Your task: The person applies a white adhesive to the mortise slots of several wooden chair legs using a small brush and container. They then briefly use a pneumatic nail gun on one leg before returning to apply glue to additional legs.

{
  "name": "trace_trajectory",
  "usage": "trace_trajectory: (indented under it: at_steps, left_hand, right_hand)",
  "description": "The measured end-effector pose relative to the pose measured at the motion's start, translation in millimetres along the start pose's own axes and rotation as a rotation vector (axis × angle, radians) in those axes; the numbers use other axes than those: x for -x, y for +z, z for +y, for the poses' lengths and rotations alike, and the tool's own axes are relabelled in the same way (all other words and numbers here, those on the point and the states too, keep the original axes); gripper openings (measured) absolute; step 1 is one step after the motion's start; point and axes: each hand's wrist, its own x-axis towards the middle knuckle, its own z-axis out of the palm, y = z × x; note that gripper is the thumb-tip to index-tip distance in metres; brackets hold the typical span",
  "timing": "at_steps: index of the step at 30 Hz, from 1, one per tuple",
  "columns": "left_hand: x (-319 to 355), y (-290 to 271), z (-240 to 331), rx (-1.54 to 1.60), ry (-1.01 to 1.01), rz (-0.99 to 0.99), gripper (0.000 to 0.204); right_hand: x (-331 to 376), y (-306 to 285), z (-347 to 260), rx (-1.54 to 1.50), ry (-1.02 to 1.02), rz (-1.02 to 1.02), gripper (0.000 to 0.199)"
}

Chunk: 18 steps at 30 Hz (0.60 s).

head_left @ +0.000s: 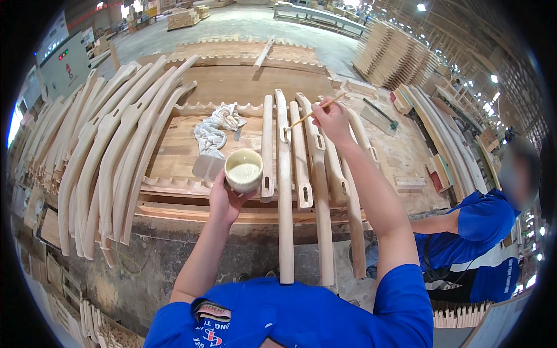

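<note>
My left hand point(224, 200) is wrapped round a round cup point(244, 181) of pale cream liquid, held up in front of the bench's near edge. A thin wooden stick point(301, 120) is pinched in my right hand point(333, 120). Its lower tip reaches the slot in a long, pale wooden bar point(285, 214); whether the tip is a brush is too small to tell. Several similar slotted bars lie side by side to the right of it, some sticking out past the bench edge toward me. Another bar point(267, 145) lies just left.
Curved wooden parts point(119, 145) are stacked on the left. A crumpled white rag point(214, 130) lies on the workbench point(174, 151). To the right are a black-handled tool point(383, 115) and a co-worker in a blue shirt point(478, 223). Stacked wood point(394, 55) stands behind.
</note>
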Motion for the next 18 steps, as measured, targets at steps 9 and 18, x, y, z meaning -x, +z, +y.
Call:
trace_trajectory:
  at_steps: [9, 18]
  left_hand:
    - [30, -16, -7, -0.015, -0.05, -0.037, 0.045]
    - [32, -30, -5, -0.012, -0.038, -0.015, 0.045]
  right_hand:
    - [-15, 27, 12, 0.371, -0.185, -0.124, 0.022]
    - [-32, 38, 2, 0.39, -0.149, -0.247, 0.019]
